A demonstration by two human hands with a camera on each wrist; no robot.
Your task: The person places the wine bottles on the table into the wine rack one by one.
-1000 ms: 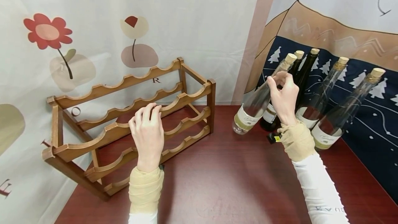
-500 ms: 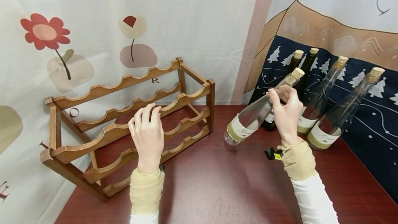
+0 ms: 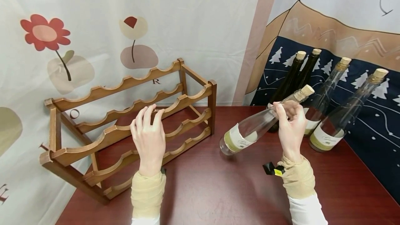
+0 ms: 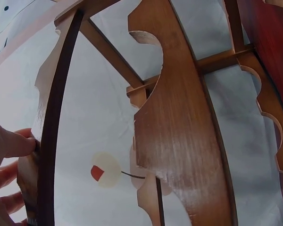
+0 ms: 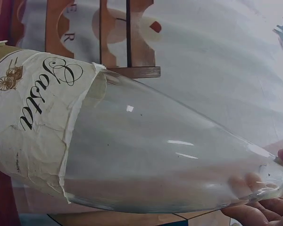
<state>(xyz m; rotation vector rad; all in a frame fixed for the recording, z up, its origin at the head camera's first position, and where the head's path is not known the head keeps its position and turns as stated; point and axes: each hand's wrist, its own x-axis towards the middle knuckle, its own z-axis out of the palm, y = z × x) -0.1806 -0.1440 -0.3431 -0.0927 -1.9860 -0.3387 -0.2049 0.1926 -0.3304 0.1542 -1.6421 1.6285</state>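
My right hand pinches the neck of a clear, corked wine bottle, which leans with its base down to the left over the table. Its torn cream label reads "Gasta" in the right wrist view, and the fingertips wrap the narrow neck there. At the left, my left hand grips the upper front rail of a wooden wine rack. In the left wrist view the thumb lies on one side of that scalloped rail and fingers curl round below.
Two dark bottles and two clear corked bottles stand at the back right by a navy printed cloth. The dark red table spans the front. A pale printed curtain hangs close behind the rack.
My right hand has drawn the clear bottle away from the others, toward the front, and tilted it lower, its base shifting left. The left hand stays on the rack rail.
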